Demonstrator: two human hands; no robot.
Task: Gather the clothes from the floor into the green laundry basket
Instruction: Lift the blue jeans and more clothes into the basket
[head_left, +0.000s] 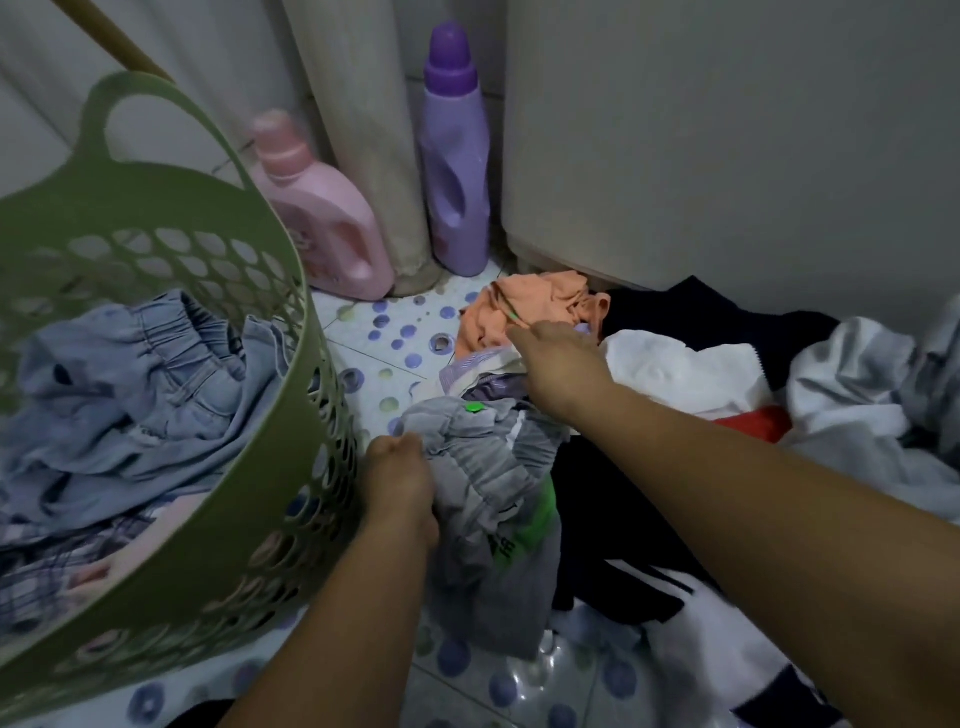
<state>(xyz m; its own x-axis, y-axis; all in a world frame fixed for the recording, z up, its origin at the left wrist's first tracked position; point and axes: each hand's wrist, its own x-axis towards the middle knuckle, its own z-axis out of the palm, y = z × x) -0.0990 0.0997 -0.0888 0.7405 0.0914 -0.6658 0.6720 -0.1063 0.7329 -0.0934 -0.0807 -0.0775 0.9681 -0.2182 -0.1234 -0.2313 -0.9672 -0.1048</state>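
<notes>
Seen from above, looking down at a tiled floor with purple and green dots.

At left, tilted toward the viewer: a green perforated plastic laundry basket, already holding pale blue denim clothing and some plaid fabric beneath.

Just right of the basket wall, touching or nearly so: the left hand, fingers curled round the edge of a grey crumpled garment with green print. Closed on that cloth, knuckles up.

Further away, reaching forward: the right hand, back of hand up, fingers extended toward a crumpled orange garment and resting where it meets a lavender striped piece. Fingertips hidden beneath the hand, so impossible to tell whether pinching the cloth or only touching it.

To the right, a heap spread across the floor: white cloth, black fabric, a patch of red, light grey garments.

Key relation: grey garment lying directly beside the basket, long axis running toward the viewer, with the left hand between it and the basket rim. Probably only a short lift up and leftward needed to drop it in. Orange piece farther off, well apart from the basket, nearer the right hand.

Behind, against the wall: a pink plastic detergent jug and a tall purple plastic bottle, both upright.
</notes>
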